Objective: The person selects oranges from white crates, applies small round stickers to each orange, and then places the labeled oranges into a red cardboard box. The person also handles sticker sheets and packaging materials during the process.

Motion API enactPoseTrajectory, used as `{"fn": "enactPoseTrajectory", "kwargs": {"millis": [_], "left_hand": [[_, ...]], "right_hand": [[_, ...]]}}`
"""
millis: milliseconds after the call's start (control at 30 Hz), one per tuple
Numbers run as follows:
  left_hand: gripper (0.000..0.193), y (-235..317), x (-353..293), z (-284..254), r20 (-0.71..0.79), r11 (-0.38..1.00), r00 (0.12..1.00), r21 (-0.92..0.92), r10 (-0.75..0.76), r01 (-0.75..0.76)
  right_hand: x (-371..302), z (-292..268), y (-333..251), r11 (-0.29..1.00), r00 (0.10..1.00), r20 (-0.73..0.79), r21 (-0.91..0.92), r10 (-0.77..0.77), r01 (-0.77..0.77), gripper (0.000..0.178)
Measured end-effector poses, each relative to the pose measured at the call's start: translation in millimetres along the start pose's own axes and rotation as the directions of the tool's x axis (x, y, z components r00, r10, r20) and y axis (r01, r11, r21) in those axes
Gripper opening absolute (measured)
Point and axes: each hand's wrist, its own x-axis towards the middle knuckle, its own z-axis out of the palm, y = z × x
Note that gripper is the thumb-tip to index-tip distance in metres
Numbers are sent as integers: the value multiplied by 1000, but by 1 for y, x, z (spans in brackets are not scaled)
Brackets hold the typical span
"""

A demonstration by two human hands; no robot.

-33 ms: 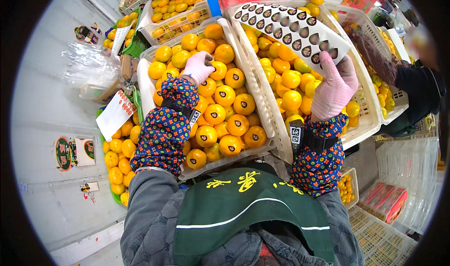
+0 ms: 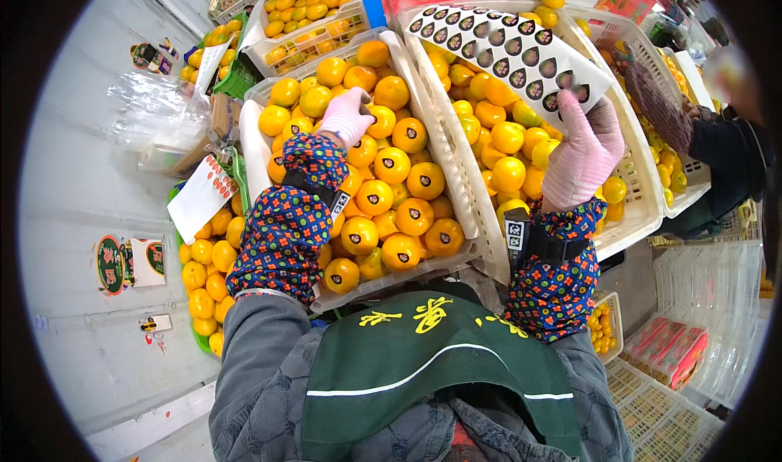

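Note:
My left hand (image 2: 348, 118), in a pink-and-white glove, is closed with its fingertips against a mandarin orange (image 2: 383, 123) that bears a dark sticker. Whether anything sits between those fingers is hidden. Around it, the lined crate (image 2: 438, 128) is heaped with mandarins; those on the near side carry dark stickers, while several at the far end show none. On the right, my gloved right hand (image 2: 580, 154) pinches the lower right corner of a white sticker sheet (image 2: 503, 48) with rows of dark teardrop stickers. That sheet spans the far part of a second crate (image 2: 639, 197) of mandarins.
A sheet with orange stickers (image 2: 204, 197) lies over mandarins in a green crate (image 2: 198, 344) at left. More fruit fills a white crate (image 2: 358, 24) at the back. Another person's dark sleeve (image 2: 729, 148) reaches in at right. Red boxes (image 2: 666, 350) stand lower right.

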Motion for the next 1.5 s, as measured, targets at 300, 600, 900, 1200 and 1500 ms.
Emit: {"fn": "enactPoseTrajectory", "kwargs": {"millis": [300,600,900,1200,1500], "left_hand": [[69,-41,34,-53,-18,921,996,-379,90,-90],[72,-24,44,-54,-63,975,994,211,89,-74],[63,71,-36,-126,-223,674,687,-141,692,-725],[48,102,-75,-104,236,872,839,-128,490,-473],[53,101,-79,-91,71,703,701,5,709,-711]], "right_hand": [[-2,1,3,1000,1000,15,12,9,-10,24],[-2,4,5,999,997,62,24,41,-43,17],[-4,5,8,937,803,490,-97,339,-336,28],[-6,17,19,900,670,674,15,312,-435,64],[-24,29,44,895,778,447,-165,442,-414,19]]}}
